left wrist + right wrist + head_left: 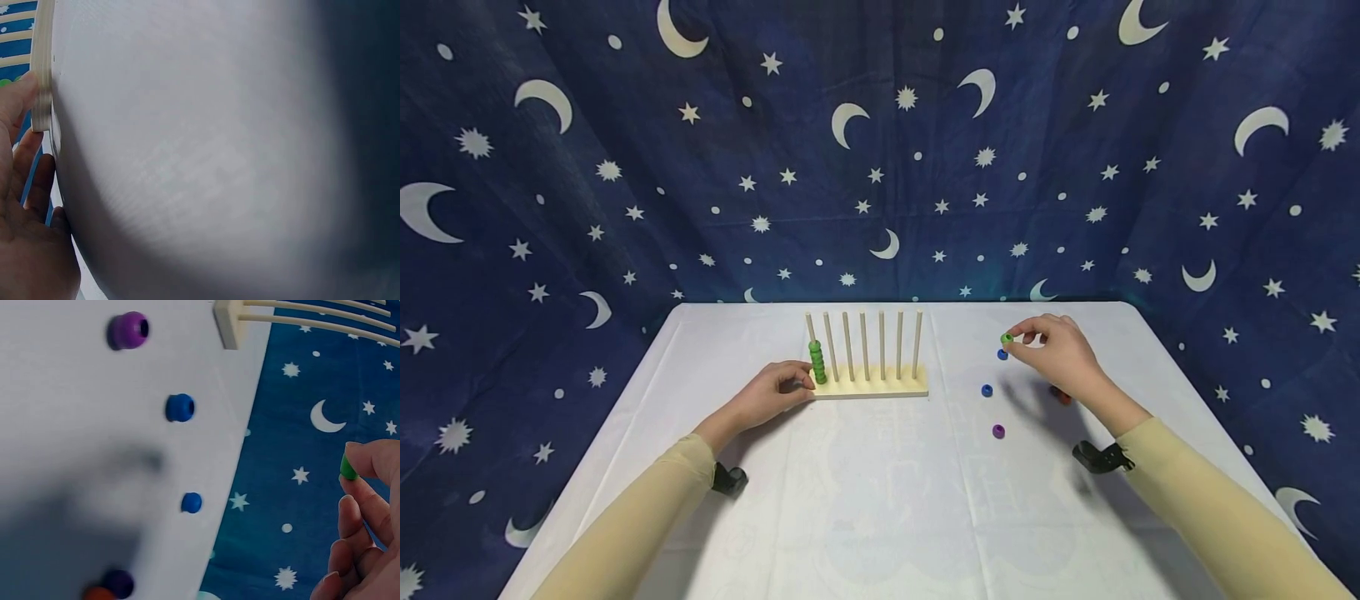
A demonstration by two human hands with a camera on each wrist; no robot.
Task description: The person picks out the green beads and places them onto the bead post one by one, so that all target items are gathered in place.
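A wooden peg rack (871,387) with a row of upright pegs stands on the white table, and several green beads (817,363) are stacked on its leftmost peg. My left hand (772,390) grips the left end of the base between thumb and fingers; the left wrist view shows the thumb on the base edge (41,69). Over the table to the right, my right hand (1054,350) pinches a green bead (348,467) between thumb and index finger. Just below that bead in the head view lies a blue bead (1002,355).
Another blue bead (987,390) and a purple bead (998,431) lie right of the rack. Beneath the right hand, an orange bead (99,594) sits beside a dark purple bead (119,584). A dark blue curtain (880,150) with moons and stars hangs behind the table.
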